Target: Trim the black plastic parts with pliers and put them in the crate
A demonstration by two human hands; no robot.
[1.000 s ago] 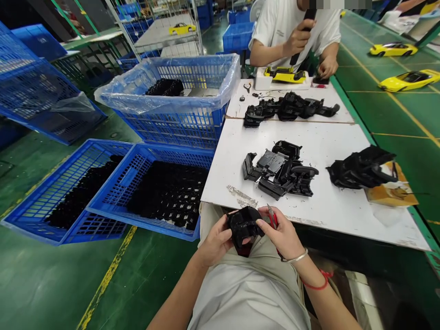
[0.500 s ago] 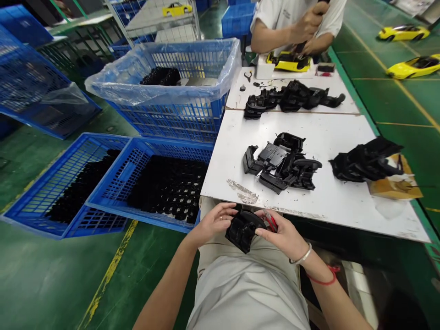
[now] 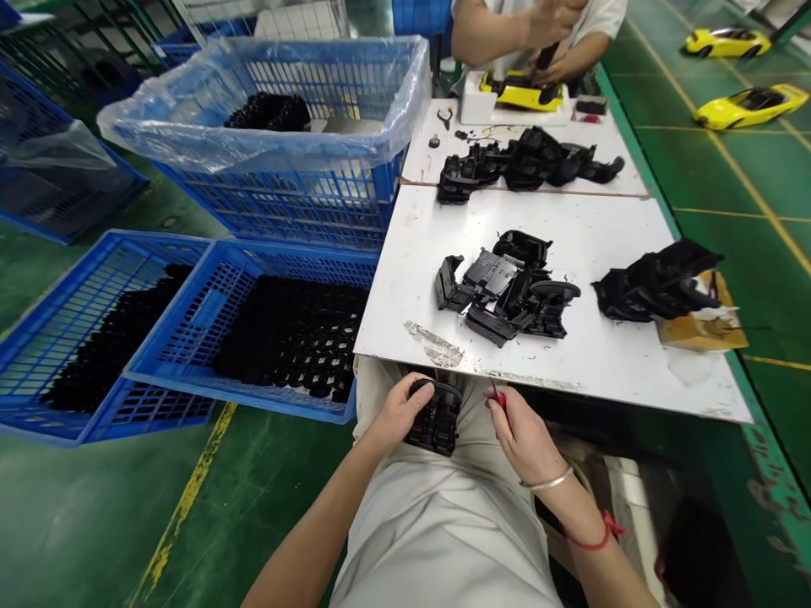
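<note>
Over my lap, my left hand grips a black plastic part by its left side, thumb on top. My right hand is closed around a small red-handled tool with a thin dark tip, a short way right of the part and not touching it. Beyond both hands, a pile of black plastic parts lies on the white tabletop. Another stack of black parts rests at the right, against an open cardboard box.
Blue crates with black parts stand at the left, below a plastic-lined crate. Across the table a person works on a yellow car body. More black parts lie between. Yellow model cars are at the far right.
My right hand has come away from the black part with the red tool. My left hand has closed on the part, which has turned. The whole view has shifted slightly.
</note>
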